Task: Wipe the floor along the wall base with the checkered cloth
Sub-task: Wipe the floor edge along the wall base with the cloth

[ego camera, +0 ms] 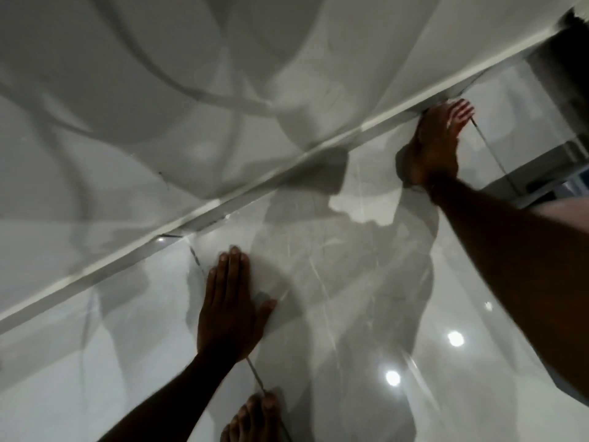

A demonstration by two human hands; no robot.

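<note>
My right hand [438, 145] reaches far out to the upper right. It lies flat with its fingers spread, pressed on the floor where it meets the white wall base [287, 161]. A dark patch beside its wrist could be shadow or cloth. I cannot make out the checkered cloth, and anything under the palm is hidden. My left hand [228, 309] rests palm down on the glossy grey tile floor [350, 282], fingers together, a little short of the wall base, with nothing in it.
The white wall [159, 90] fills the upper left, crossed by shadows. A dark opening [570, 59] lies at the far right end of the wall. A bare foot [255, 419] rests on the floor at the bottom edge. Ceiling lights reflect in the tiles.
</note>
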